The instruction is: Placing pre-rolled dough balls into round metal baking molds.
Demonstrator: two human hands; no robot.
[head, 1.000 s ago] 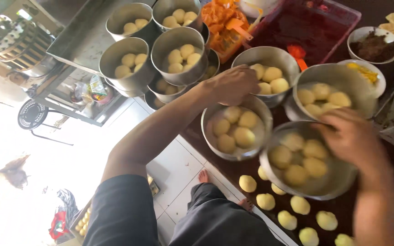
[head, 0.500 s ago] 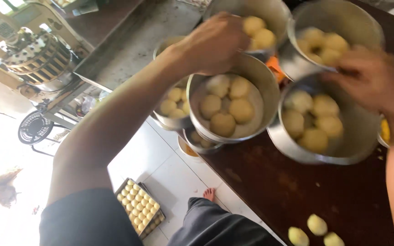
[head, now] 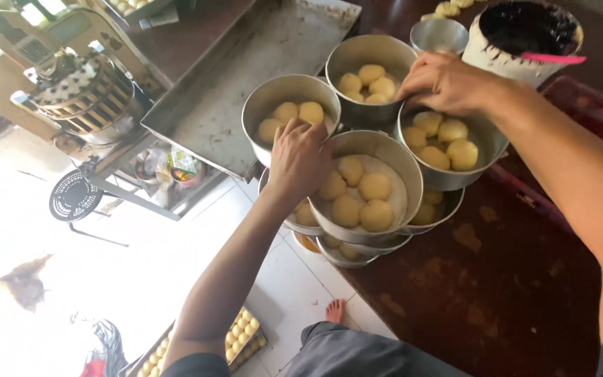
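The left hand [head: 300, 159] closes its grip on the left rim of a round metal pan of pale yellow dough balls [head: 366, 188], which sits on top of a stack of similar pans at the near left edge of the dark brown wooden counter [head: 497, 293]. The right hand [head: 448, 82] grips the far rim of a second round metal pan of dough balls [head: 455, 157], just right of the first. Two more filled metal pans [head: 291, 112] stand just beyond them.
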